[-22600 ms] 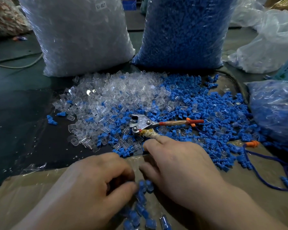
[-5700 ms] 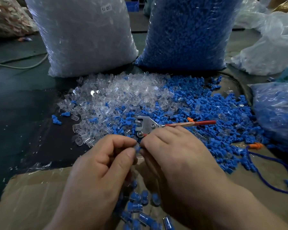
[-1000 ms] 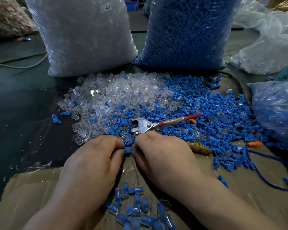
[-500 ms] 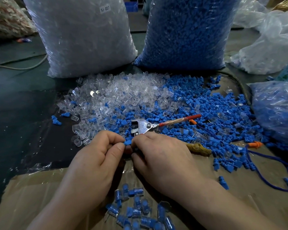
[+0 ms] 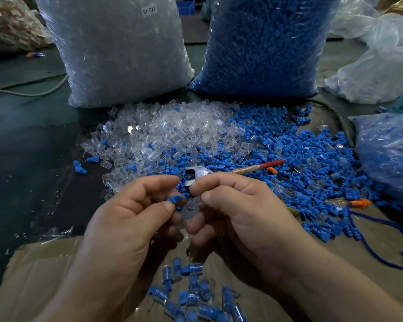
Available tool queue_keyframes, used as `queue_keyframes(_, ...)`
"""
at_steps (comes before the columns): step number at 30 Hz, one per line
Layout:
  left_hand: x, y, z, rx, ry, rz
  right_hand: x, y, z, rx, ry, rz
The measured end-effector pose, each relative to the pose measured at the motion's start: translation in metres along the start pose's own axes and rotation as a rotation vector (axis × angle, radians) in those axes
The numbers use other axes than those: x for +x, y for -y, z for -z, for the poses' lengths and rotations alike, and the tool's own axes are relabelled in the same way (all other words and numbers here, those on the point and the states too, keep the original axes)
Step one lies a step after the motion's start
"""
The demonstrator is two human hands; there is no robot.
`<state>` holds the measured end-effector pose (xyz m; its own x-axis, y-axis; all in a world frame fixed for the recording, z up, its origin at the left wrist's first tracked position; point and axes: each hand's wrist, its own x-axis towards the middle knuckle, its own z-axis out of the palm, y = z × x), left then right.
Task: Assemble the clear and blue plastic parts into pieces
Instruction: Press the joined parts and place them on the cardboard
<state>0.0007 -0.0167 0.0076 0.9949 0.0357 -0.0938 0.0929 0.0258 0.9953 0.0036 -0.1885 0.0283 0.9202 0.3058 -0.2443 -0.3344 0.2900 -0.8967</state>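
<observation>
My left hand [image 5: 128, 219] pinches a blue plastic part [image 5: 175, 199] between thumb and forefinger. Close beside it, my right hand [image 5: 240, 212] pinches a small clear plastic part [image 5: 191, 205] at its fingertips; the two parts are almost touching, lifted above the table. A heap of loose clear parts [image 5: 168, 131] lies beyond the hands, with loose blue parts [image 5: 296, 156] spread to its right. Several assembled clear-and-blue pieces [image 5: 191, 289] lie on the cardboard [image 5: 33, 275] below my hands.
A metal tool with a red handle [image 5: 233, 169] lies on the parts just beyond my fingers. A big bag of clear parts [image 5: 116, 49] and one of blue parts [image 5: 265, 43] stand behind. Another blue-filled bag [image 5: 389, 156] sits at the right, with a blue cord [image 5: 370, 242] nearby.
Both hands have lifted off the pile toward me and drawn slightly apart, the left now showing a blue part and the right a clear one.
</observation>
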Motion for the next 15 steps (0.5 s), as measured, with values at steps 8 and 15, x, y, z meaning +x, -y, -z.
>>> queue_keyframes(8, 0.0037, -0.0028, 0.0008, -0.2, 0.068, 0.137, 0.0002, 0.0047, 0.0009, 0.339, 0.128, -0.113)
queue_keyframes(15, 0.0043, -0.0007, 0.0004, -0.298, 0.072, 0.091, 0.0014, 0.0029, 0.0023, 0.235, 0.114, -0.108)
